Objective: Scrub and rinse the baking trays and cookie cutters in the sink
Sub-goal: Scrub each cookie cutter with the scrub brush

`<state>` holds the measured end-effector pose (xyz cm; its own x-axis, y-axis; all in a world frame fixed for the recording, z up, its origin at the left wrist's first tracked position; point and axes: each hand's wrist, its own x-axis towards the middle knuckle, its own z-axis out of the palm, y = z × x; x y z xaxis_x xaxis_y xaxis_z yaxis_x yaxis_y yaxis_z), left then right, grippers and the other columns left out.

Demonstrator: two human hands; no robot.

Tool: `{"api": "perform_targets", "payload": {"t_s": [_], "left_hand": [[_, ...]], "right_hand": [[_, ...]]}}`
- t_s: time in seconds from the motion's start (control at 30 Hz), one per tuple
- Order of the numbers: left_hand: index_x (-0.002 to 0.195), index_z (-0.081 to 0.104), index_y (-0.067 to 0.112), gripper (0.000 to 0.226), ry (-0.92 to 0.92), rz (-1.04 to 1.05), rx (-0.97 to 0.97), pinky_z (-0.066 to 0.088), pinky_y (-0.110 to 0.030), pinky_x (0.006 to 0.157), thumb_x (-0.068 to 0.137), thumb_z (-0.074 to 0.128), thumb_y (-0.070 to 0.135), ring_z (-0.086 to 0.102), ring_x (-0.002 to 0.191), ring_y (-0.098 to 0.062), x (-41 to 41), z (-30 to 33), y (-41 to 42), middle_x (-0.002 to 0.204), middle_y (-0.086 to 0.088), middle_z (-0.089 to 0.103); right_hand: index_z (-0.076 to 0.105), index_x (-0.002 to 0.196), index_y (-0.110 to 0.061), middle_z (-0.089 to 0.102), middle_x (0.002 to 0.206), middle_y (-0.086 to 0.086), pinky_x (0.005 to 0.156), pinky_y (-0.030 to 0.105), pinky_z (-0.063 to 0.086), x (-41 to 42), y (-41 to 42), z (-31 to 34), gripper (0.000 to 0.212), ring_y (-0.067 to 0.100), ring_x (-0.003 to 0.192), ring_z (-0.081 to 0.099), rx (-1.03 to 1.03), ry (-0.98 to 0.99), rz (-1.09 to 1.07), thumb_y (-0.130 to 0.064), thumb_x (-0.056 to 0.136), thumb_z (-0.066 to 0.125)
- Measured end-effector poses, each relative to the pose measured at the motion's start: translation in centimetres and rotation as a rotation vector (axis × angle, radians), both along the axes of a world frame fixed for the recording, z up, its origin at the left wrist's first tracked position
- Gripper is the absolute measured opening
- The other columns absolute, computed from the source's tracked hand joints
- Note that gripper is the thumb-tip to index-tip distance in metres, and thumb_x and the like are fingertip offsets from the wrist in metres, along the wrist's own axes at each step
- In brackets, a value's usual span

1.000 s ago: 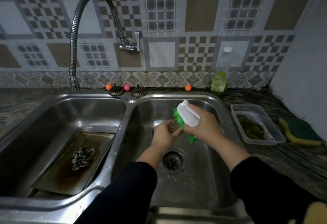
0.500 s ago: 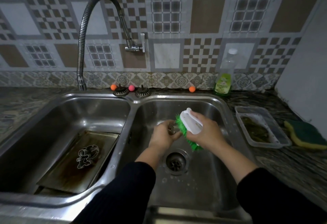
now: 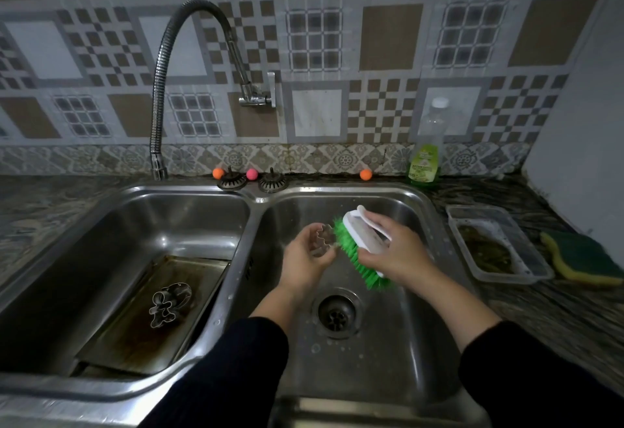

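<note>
Over the right basin (image 3: 415,343), my left hand (image 3: 305,260) holds a small scalloped metal cookie cutter (image 3: 323,237) in its fingers. My right hand (image 3: 395,252) grips a scrub brush (image 3: 359,245) with a white handle and green bristles; the bristles touch the cutter's right edge. In the left basin (image 3: 189,221) lies a stained baking tray (image 3: 145,319), tilted, with a gingerbread-man cutter (image 3: 162,306) and another cutter beside it on top.
A flexible tap (image 3: 162,89) hangs over the left basin, with no water running. Two sink strainers (image 3: 251,182) and three small balls sit on the back ledge. A soap bottle (image 3: 426,154), a plastic container (image 3: 496,245) and a green-yellow sponge (image 3: 584,258) are on the right counter.
The cutter in my left hand has turned so its scalloped rim now shows, and the brush has shifted slightly against it. The view has tilted a little downward.
</note>
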<state>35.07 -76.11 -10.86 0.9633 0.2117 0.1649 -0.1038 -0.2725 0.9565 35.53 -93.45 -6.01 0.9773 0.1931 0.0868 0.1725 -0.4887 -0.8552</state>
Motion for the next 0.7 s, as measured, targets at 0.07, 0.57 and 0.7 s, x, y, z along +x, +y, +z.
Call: {"api": "perform_targets", "payload": {"t_s": [0.07,0.57,0.7], "left_hand": [[0.106,0.058,0.018,0.035,0.002,-0.044,0.001,0.046,-0.008,0.068,0.079,0.073,0.001,0.055,0.067,0.002,0.0,0.0,-0.1,0.088,-0.005,0.063],[0.102,0.065,0.013,0.021,0.076,-0.203,0.089,0.043,-0.017,0.063,0.084,0.068,0.003,0.049,0.065,-0.007,-0.6,-1.2,2.0,0.072,0.005,0.054],[0.095,0.063,0.017,0.016,0.086,-0.196,0.098,0.042,-0.016,0.061,0.085,0.067,0.005,0.049,0.063,-0.006,-1.0,-1.0,1.9,0.071,0.003,0.055]], "right_hand": [[0.047,0.139,-0.031,0.055,0.134,-0.006,0.086,0.023,0.048,0.2,0.2,0.5,0.075,0.013,0.113,0.056,-0.121,-0.086,0.027,-0.018,0.070,0.075],[0.051,0.136,-0.026,0.054,0.138,-0.006,0.102,0.027,0.042,0.4,1.9,0.5,0.075,0.013,0.125,0.051,-0.414,-0.173,0.247,-0.019,0.066,0.076],[0.050,0.136,-0.026,0.055,0.137,-0.004,0.103,0.032,0.042,0.7,3.0,0.5,0.074,0.019,0.123,0.053,-0.447,-0.227,0.205,-0.019,0.066,0.073]]}}
